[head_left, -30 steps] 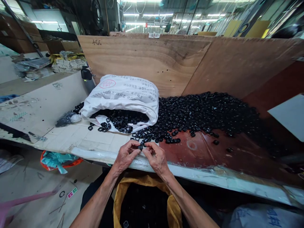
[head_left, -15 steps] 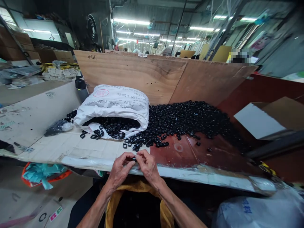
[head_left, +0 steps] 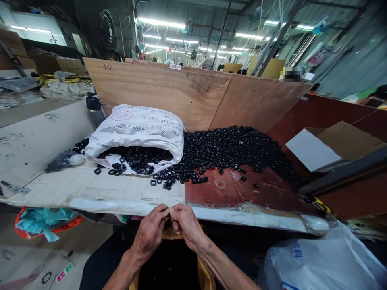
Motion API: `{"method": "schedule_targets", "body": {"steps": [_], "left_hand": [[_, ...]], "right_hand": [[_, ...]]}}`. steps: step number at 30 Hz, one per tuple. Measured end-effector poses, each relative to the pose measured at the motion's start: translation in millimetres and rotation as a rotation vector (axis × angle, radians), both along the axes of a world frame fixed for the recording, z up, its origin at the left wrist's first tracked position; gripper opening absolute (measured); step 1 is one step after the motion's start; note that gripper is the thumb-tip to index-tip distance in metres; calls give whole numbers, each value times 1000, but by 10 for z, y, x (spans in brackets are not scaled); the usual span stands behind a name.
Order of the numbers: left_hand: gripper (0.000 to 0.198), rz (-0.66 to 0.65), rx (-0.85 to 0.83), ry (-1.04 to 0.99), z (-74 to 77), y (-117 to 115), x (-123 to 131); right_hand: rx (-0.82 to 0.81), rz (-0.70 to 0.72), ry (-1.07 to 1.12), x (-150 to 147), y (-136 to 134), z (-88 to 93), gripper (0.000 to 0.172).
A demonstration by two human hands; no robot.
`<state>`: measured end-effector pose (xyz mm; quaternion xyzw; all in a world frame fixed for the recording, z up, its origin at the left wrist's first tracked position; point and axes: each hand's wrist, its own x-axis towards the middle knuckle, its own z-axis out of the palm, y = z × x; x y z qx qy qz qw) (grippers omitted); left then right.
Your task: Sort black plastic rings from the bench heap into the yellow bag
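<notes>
My left hand (head_left: 152,226) and my right hand (head_left: 186,225) meet fingertip to fingertip at the table's front edge. Both are closed in a pinch on a small black plastic ring, which the fingers now almost wholly hide. Beyond them, a white woven sack (head_left: 142,125) lies on its side with its mouth towards me, spilling black rings (head_left: 145,159). A wide heap of the same rings (head_left: 236,145) spreads to the right of the sack. Below my hands, between my legs, hangs an open yellow bag (head_left: 207,268) with a dark inside.
A wooden board (head_left: 163,86) closes off the table's back. An open cardboard box (head_left: 314,149) and a dark metal bar (head_left: 347,173) stand at right. A white plastic sack (head_left: 320,257) is at lower right. An orange-rimmed basket (head_left: 19,229) with teal plastic sits at lower left.
Both hands have come down and nearer to me, from over the table's edge towards the yellow bag. The ring between the fingertips has become mostly hidden. The view has shifted slightly.
</notes>
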<state>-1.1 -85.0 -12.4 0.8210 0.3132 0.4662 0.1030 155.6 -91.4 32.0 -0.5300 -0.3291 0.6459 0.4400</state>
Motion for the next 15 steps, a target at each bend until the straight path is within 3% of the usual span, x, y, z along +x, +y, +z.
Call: {"method": "schedule_targets", "body": {"steps": [2,4,7,8,10,12,15], "left_hand": [[37,1,75,49,-4,-47,-14],[36,-53,51,86,90,-81,-57],[19,-200,-231,205,343,-13,-126],[12,-194,-336,238,417,62,-133],[10,-36,-425,188,491,290,-102],[17,150,-418,94,456,570,-16],[27,218,-377,121,292,911,134]], "right_hand": [[-75,16,35,-1,-31,-2,30],[-124,90,11,34,-47,-8,30],[5,154,-307,242,32,-18,31],[119,96,-488,361,100,-23,29],[358,-172,-850,649,296,-46,19],[446,-392,-1113,937,529,-103,32],[476,-398,-1248,1186,817,-260,47]]}}
